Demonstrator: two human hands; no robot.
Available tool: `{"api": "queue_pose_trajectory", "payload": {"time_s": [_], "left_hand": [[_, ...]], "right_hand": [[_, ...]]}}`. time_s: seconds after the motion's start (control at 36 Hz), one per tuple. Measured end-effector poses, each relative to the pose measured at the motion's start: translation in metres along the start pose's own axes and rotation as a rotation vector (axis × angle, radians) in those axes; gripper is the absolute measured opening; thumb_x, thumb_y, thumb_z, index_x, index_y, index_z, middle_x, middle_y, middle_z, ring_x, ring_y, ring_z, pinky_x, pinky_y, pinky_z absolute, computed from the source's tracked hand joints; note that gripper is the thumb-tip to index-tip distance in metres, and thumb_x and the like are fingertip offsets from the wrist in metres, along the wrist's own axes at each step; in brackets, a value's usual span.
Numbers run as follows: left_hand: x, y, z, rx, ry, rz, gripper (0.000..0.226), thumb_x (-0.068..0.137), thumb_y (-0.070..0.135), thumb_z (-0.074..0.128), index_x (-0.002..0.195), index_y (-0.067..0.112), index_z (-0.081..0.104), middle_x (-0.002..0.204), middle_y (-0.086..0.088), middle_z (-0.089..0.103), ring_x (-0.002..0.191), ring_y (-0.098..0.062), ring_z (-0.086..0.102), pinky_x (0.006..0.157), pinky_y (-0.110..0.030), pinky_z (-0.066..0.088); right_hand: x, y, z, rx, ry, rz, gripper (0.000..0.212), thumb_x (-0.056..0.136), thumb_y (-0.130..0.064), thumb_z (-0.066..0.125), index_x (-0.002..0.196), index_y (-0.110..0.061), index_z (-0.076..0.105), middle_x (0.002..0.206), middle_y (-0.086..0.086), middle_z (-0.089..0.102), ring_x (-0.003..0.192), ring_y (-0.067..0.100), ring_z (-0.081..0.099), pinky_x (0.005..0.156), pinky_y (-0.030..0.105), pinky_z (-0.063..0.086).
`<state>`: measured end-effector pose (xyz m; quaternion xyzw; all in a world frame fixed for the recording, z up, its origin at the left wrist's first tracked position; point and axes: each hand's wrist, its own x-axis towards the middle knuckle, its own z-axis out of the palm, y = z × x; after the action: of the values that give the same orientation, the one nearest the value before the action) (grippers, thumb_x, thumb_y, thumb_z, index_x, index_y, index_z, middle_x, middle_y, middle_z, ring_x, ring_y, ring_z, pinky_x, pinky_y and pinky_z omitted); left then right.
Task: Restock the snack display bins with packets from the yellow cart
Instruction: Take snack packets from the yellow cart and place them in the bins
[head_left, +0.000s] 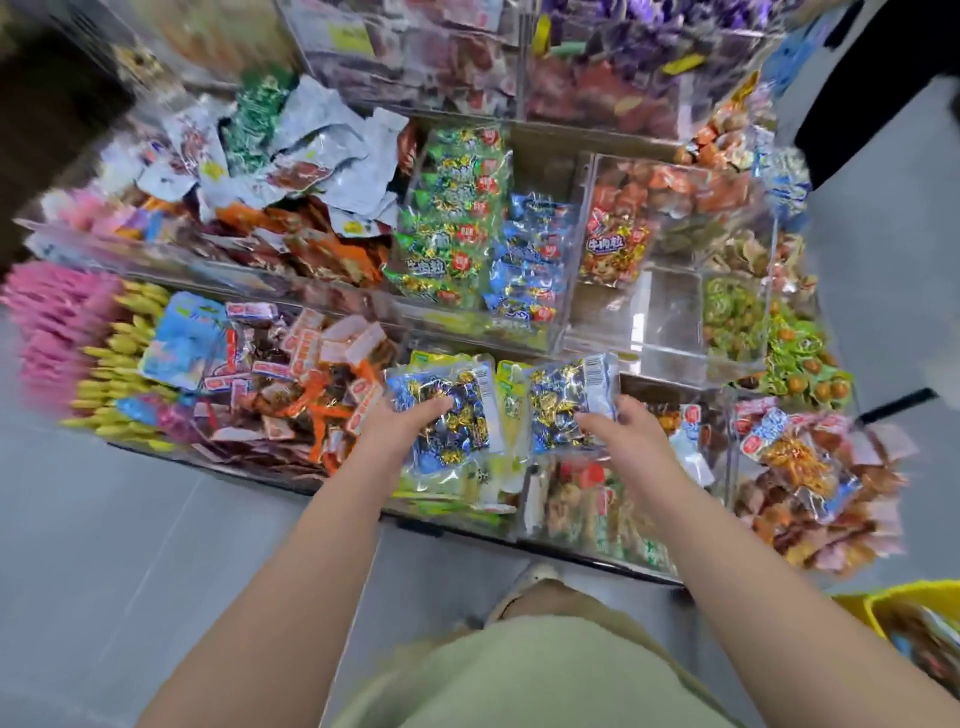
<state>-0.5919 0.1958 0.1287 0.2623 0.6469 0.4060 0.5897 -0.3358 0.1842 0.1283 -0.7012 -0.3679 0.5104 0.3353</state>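
While both arms reach out over the snack display bins (571, 291), each hand holds one packet. The left hand (410, 423) has its fingers curled over a blue packet (467, 400) full of shiny gold and blue sweets. The right hand (615, 423) grips a second blue packet (561, 400) of the same kind by its near edge, with the thumb on top. Both packets are up in the air, side by side but apart, just above the front row of bins. Under them lie yellow-green packets (511, 400). Farther back, one bin holds green packets (452, 223) and small blue packets (530, 270) standing in rows. Next to it on the right, a clear bin (670, 332) has one red packet (615, 249) leaning at its back. The yellow cart (883, 603) sits in the bottom right corner, near the person's right side, with more packets inside. A grey floor (130, 519) lies below. Things at the edges look blurry.
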Motion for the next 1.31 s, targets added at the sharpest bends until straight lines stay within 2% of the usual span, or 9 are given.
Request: {"api": "queue_pose_trajectory", "payload": {"time_s": [0.14,0.31,0.39,0.53,0.69,0.81,1.0,1.19,1.31], "left_hand": [[0.026,0.041,-0.003,0.060,0.069,0.061,0.102,0.067,0.035,0.085,0.149,0.016,0.027,0.143,-0.005,0.044,0.117,-0.017,0.053,0.097,-0.033,0.039],[0.049,0.097,-0.006,0.071,0.056,0.131,0.049,0.063,0.028,0.087,0.103,0.025,0.059,0.097,0.010,0.063,0.080,0.004,0.067,0.074,-0.019,0.055],[0.061,0.128,-0.008,0.054,-0.027,0.134,0.094,0.038,0.040,0.094,0.121,0.015,0.057,0.114,-0.009,0.068,0.103,-0.029,0.067,0.092,-0.051,0.052],[0.093,0.163,-0.015,0.060,-0.108,0.168,0.140,0.019,0.057,0.092,0.142,0.017,0.039,0.138,-0.012,0.054,0.119,-0.032,0.057,0.099,-0.055,0.046],[0.131,0.187,-0.028,0.131,-0.183,0.204,0.122,0.050,0.052,0.088,0.149,0.017,0.027,0.147,-0.008,0.043,0.120,-0.019,0.044,0.099,-0.040,0.036],[0.147,0.207,-0.030,0.123,-0.242,0.212,0.132,0.044,0.052,0.090,0.151,0.017,0.021,0.141,-0.005,0.045,0.129,-0.026,0.042,0.104,-0.043,0.033],[0.164,0.224,-0.028,0.135,-0.302,0.214,0.116,0.055,0.047,0.085,0.150,0.015,0.026,0.151,-0.007,0.038,0.131,-0.023,0.039,0.105,-0.044,0.029],[0.180,0.221,-0.034,0.054,-0.254,0.161,0.105,0.069,0.038,0.082,0.151,0.016,0.020,0.141,0.001,0.042,0.135,-0.023,0.033,0.104,-0.045,0.028],[0.184,0.220,-0.037,0.017,-0.227,0.120,0.074,0.069,0.036,0.083,0.129,0.021,0.043,0.118,0.010,0.053,0.119,-0.017,0.043,0.095,-0.038,0.034]], "right_hand": [[0.035,-0.043,0.001,0.042,0.006,-0.069,0.083,0.079,-0.022,0.072,0.140,-0.044,0.021,0.131,-0.004,0.041,0.116,0.019,0.046,0.093,0.043,0.047],[0.060,-0.094,0.015,0.044,-0.063,-0.164,0.040,0.087,-0.010,0.059,0.091,-0.049,0.054,0.111,-0.007,0.046,0.080,0.011,0.054,0.050,0.017,0.049],[0.065,-0.109,0.021,-0.006,-0.027,-0.124,0.025,0.088,-0.020,0.059,0.092,-0.045,0.056,0.101,-0.021,0.046,0.081,0.008,0.057,0.064,0.026,0.052],[0.071,-0.126,0.044,0.326,-0.051,0.053,0.023,0.091,-0.007,0.055,0.114,-0.009,0.059,0.070,0.003,0.061,0.073,0.022,0.056,0.070,0.027,0.049],[0.065,-0.151,0.071,0.480,0.086,0.128,0.044,0.094,0.009,0.036,0.137,0.002,0.039,0.130,0.033,0.047,0.113,0.042,0.053,0.101,0.034,0.043],[0.068,-0.159,0.079,0.015,0.251,-0.020,0.044,0.087,0.006,0.059,0.130,0.003,0.049,0.114,0.024,0.060,0.074,0.021,0.059,0.054,0.010,0.047],[0.094,-0.165,0.069,-0.792,0.582,-0.198,0.034,0.079,-0.047,0.069,0.100,-0.021,0.072,0.107,0.003,0.043,0.112,0.030,0.038,0.096,0.033,0.032],[0.100,-0.188,0.061,-0.215,0.407,-0.183,0.031,0.090,-0.032,0.060,0.073,-0.014,0.041,0.063,-0.005,0.044,0.059,0.012,0.040,0.053,0.026,0.031],[0.097,-0.190,0.067,0.623,0.196,-0.064,0.012,0.095,-0.013,0.051,0.084,-0.013,0.048,0.065,-0.001,0.059,0.059,0.013,0.056,0.056,0.027,0.050]]}}
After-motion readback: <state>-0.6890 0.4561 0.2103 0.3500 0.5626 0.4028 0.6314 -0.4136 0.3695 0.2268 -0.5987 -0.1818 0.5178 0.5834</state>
